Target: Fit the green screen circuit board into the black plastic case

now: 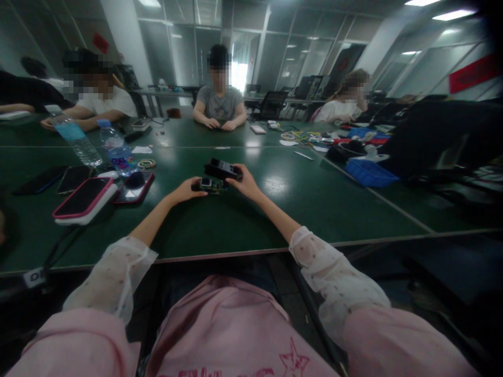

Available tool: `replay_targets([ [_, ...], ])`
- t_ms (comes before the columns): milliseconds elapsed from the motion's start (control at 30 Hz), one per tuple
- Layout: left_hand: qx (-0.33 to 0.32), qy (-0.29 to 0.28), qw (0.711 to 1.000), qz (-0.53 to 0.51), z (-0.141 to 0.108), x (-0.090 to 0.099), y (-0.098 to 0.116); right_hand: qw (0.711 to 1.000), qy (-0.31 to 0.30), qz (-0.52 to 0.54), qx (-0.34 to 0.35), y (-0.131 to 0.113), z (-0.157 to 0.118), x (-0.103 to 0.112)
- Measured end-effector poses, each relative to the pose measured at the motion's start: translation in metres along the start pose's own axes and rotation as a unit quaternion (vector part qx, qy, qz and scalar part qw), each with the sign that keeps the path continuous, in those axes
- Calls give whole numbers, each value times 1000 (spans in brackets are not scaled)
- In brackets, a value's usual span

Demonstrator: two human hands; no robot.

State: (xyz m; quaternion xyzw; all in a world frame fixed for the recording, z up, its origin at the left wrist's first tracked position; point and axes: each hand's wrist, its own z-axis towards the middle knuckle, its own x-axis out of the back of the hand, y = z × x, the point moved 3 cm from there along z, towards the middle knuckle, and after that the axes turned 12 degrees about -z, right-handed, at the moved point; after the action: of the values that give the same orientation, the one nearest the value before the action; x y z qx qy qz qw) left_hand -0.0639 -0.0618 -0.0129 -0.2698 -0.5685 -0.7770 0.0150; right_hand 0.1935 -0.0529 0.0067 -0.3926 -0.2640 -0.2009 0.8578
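Observation:
Between finger and thumb, my left hand (186,191) grips a green circuit board (215,189) with a small dark screen on its top. My right hand (245,183) is closed around the near right end of a black plastic casing (222,168), tilted just above and behind the board. The two parts are very close; whether they touch I cannot tell. Both are held over the green table (236,230). The fine detail on the board is blurred, and the inside of the casing is hidden.
To the left stand two water bottles (118,152), near a pink-edged phone (87,198) on a white block and another phone (135,187). A roll of tape (146,164) lies behind. On the right are a blue tray (369,173), a pen (304,156) and tangled cables. Other people sit across the table.

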Motion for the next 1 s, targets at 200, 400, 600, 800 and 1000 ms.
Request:
replay_targets([
  [200, -20, -3, 1000, 2, 1, 1, -1, 988, 132, -51, -67, 27, 8, 16],
  [400, -22, -18, 1000, -8, 2, 1, -3, 946, 227, -166, -160, 67, 9, 34],
  [600, -15, -19, 1000, -11, 2, 0, -2, 917, 210, -201, -273, 83, 0, 40],
  [800, -14, -23, 1000, -10, 2, 0, 1, 902, 185, -221, -323, 80, -5, 33],
  [1000, -10, -25, 1000, -12, -1, 0, 5, 897, 174, -239, -328, 77, -3, 31],
])
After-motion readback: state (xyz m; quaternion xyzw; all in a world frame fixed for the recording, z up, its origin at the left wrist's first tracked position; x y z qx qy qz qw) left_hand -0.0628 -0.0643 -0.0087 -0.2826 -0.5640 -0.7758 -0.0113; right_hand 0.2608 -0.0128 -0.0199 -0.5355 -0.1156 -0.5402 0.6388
